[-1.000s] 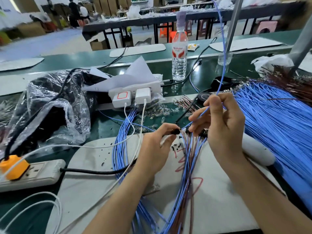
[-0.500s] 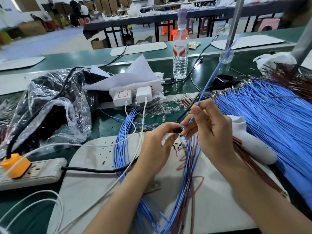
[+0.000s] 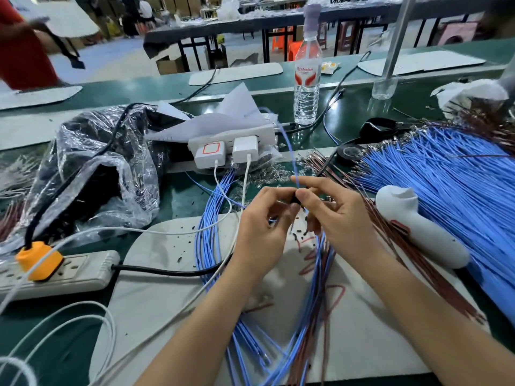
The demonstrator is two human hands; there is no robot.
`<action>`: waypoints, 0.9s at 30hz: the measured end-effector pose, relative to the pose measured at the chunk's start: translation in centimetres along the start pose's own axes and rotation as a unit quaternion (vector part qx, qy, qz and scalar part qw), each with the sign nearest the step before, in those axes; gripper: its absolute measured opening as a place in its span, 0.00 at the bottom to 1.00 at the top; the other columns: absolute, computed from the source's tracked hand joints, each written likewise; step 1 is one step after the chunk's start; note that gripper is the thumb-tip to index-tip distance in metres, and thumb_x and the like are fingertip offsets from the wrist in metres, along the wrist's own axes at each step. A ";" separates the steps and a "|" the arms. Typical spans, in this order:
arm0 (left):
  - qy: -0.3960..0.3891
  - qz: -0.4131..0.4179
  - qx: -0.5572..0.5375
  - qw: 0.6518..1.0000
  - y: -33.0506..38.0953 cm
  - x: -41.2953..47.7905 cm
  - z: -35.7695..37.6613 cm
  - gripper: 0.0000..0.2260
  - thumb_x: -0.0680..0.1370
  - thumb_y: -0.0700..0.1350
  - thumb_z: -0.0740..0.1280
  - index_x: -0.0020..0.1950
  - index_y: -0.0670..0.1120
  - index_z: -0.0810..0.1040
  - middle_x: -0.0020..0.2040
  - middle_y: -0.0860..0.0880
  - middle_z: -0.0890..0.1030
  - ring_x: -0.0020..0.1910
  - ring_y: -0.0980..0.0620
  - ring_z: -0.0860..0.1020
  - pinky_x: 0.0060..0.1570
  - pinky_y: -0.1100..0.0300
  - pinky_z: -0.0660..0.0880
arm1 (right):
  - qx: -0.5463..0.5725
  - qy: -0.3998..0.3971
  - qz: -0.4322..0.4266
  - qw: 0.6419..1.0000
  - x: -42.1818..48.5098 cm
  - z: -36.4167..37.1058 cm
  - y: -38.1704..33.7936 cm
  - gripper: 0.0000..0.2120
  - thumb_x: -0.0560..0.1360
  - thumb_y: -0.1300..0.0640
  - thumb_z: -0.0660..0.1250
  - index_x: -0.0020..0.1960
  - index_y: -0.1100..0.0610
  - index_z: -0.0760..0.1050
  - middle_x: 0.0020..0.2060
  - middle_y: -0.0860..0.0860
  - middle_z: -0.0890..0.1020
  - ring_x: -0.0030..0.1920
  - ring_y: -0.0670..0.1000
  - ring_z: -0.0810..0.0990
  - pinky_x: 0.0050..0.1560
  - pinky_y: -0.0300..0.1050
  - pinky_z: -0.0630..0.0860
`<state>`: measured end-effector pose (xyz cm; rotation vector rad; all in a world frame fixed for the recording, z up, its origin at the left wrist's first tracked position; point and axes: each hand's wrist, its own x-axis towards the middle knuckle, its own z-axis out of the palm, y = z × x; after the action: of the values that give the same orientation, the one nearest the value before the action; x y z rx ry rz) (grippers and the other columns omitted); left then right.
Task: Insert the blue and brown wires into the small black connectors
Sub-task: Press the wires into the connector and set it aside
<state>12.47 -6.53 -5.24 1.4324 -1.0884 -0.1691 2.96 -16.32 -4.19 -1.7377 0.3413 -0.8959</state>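
My left hand (image 3: 262, 232) pinches a small black connector (image 3: 294, 201) between thumb and fingers above the grey work mat (image 3: 156, 288). My right hand (image 3: 338, 218) meets it from the right and pinches a single blue wire (image 3: 289, 151), which arcs up and back toward the white chargers. The wire's lower end is at the connector; whether it sits inside is hidden by my fingers. A bundle of blue and brown wires (image 3: 315, 302) hangs below my hands across the mat. Several loose black connectors (image 3: 299, 235) lie on the mat under my hands.
A big pile of blue wires (image 3: 446, 185) and brown wires (image 3: 412, 263) fills the right side, with a white tool (image 3: 418, 227) on it. A power strip with an orange plug (image 3: 39, 260), a plastic bag (image 3: 92, 174), chargers (image 3: 225, 151) and a water bottle (image 3: 306, 79) lie behind and left.
The blue wire's free end has swung from up-right over to the left, and now arcs toward the chargers. My right hand has closed in on the connector in my left hand.
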 end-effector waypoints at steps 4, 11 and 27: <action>0.051 -0.079 -0.120 0.988 0.2 0.2 0.0 0.06 0.74 0.42 0.66 0.49 0.50 0.77 0.43 0.49 0.82 0.42 0.49 0.79 0.49 0.52 0.78 | 0.014 -0.030 0.010 0.999 0.1 -0.1 0.0 0.11 0.70 0.53 0.74 0.51 0.45 0.80 0.35 0.52 0.81 0.27 0.46 0.76 0.31 0.40 0.76; 0.057 -0.160 -0.237 0.957 0.2 0.5 -0.2 0.08 0.76 0.34 0.65 0.48 0.45 0.79 0.38 0.52 0.81 0.39 0.55 0.77 0.48 0.59 0.76 | 0.046 -0.035 0.062 0.996 0.1 0.4 -0.1 0.14 0.70 0.70 0.72 0.49 0.54 0.76 0.30 0.50 0.79 0.28 0.48 0.77 0.32 0.39 0.75; 0.123 -0.238 -0.408 0.873 0.5 1.3 -1.5 0.09 0.77 0.34 0.60 0.50 0.44 0.78 0.37 0.48 0.77 0.31 0.56 0.75 0.33 0.66 0.76 | 0.139 -0.380 0.320 0.857 -0.5 -0.5 -1.4 0.08 0.71 0.56 0.71 0.47 0.59 0.77 0.34 0.53 0.82 0.25 0.44 0.74 0.23 0.32 0.67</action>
<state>13.93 -6.29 -3.79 0.8742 -0.3356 -0.6938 2.03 -15.85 -3.03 -1.4222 0.2132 0.2403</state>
